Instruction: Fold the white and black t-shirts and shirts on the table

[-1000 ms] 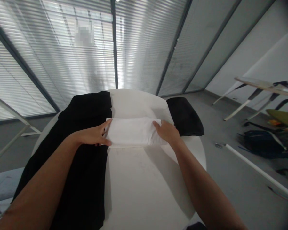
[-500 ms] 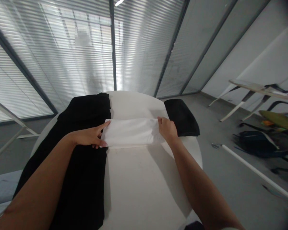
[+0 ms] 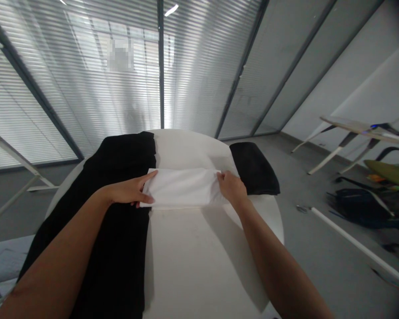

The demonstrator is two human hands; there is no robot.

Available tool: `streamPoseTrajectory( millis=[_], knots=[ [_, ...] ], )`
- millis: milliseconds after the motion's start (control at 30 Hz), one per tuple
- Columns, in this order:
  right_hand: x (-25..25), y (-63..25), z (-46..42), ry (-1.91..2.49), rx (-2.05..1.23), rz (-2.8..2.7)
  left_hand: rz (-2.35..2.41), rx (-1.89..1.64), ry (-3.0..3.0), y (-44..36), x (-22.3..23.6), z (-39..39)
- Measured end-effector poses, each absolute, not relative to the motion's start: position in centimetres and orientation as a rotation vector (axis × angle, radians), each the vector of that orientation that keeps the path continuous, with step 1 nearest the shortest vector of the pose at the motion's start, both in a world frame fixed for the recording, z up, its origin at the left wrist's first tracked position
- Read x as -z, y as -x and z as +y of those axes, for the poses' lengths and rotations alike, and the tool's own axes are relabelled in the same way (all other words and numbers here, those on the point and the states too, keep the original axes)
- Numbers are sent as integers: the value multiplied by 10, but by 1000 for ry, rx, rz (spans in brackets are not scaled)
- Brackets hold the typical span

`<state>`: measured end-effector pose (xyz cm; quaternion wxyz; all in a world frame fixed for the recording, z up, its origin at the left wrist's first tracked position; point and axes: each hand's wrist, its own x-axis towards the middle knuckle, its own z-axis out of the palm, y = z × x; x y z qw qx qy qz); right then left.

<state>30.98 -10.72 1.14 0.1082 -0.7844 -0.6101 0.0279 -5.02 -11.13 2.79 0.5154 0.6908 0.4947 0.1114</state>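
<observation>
A folded white cloth (image 3: 182, 188) lies as a flat, wide strip between my hands, above the white round table (image 3: 193, 257). My left hand (image 3: 129, 190) grips its left end, index finger and thumb spread over the top, other fingers partly hidden at the edge. At the opposite end, my right hand (image 3: 232, 186) pinches the cloth with fingers curled. Under my left forearm spreads a long black cloth (image 3: 119, 248), which the white cloth's left end overlaps. A smaller folded black cloth (image 3: 254, 168) rests just beyond my right hand, at the table's right edge.
Glass partitions with blinds (image 3: 126, 102) stand behind the table. On the right floor are a white pole (image 3: 355, 241), a dark chair (image 3: 362, 206) and a wooden-topped table (image 3: 359, 126). A white metal frame (image 3: 23, 159) stands at left, above pale sheets (image 3: 6, 261).
The view has shifted slightly, moving everything a little right and down. My left thumb and index finger reach slightly farther onto the white cloth. My right hand keeps its hold.
</observation>
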Motion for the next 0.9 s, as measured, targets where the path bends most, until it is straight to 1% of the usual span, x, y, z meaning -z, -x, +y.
streamPoseTrajectory(
  millis=[67,133,200,267,300,367,467,567,667,767,900],
  knots=[
    [-15,-305,-110,2200,97,-1788,1363,-364,-1795,46,-29,-108],
    [-16,-297,-113,2040,224,-1848,1637,-582,-1967,38,-29,-104],
    [-13,-290,-113,1900,255,-1943,1830,-843,-2140,29,-25,-101],
    [-8,-287,-110,1818,212,-2040,1793,-993,-2328,20,-16,-99],
    [-4,-287,-108,1794,163,-2089,1711,-990,-2413,16,-10,-98],
    [2,-291,-103,1786,29,-2151,1568,-868,-2475,12,2,-95],
    [7,-300,-95,1867,-110,-2069,1554,-766,-2374,12,15,-87],
    [7,-309,-87,1982,-142,-1929,1606,-797,-2293,17,19,-78],
    [7,-317,-80,2059,-258,-1837,1638,-821,-2216,20,19,-73],
    [7,-322,-75,2087,-363,-1771,1608,-849,-2124,22,20,-70],
    [6,-327,-70,2072,-417,-1767,1527,-949,-1891,24,19,-69]
  ],
)
